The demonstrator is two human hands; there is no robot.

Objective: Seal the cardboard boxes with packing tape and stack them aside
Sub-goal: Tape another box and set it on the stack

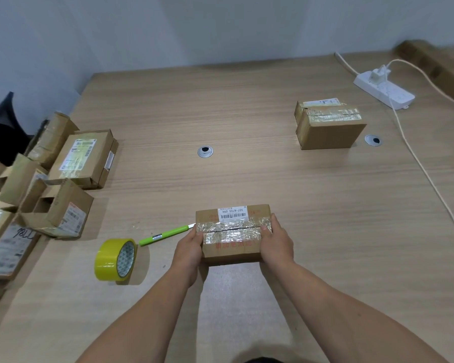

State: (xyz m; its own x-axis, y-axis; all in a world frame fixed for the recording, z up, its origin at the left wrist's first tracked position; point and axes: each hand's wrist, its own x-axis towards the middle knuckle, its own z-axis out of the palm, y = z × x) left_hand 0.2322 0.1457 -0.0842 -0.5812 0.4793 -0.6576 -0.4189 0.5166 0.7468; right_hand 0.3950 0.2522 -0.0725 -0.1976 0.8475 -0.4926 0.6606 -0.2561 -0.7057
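A small brown box, its seam covered in crinkled clear tape under a white barcode label, is being clamped at both ends by the left hand and right hand on the counter.

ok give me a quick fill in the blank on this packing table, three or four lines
1. Both hands grip the small box at its two ____.
2. The roll of tape is ____ in colour.
3. The green pen lies between the tape roll and the ____.
4. The charger is plugged into the white ____ at far right.

Missing words: ends; yellow; small box; power strip
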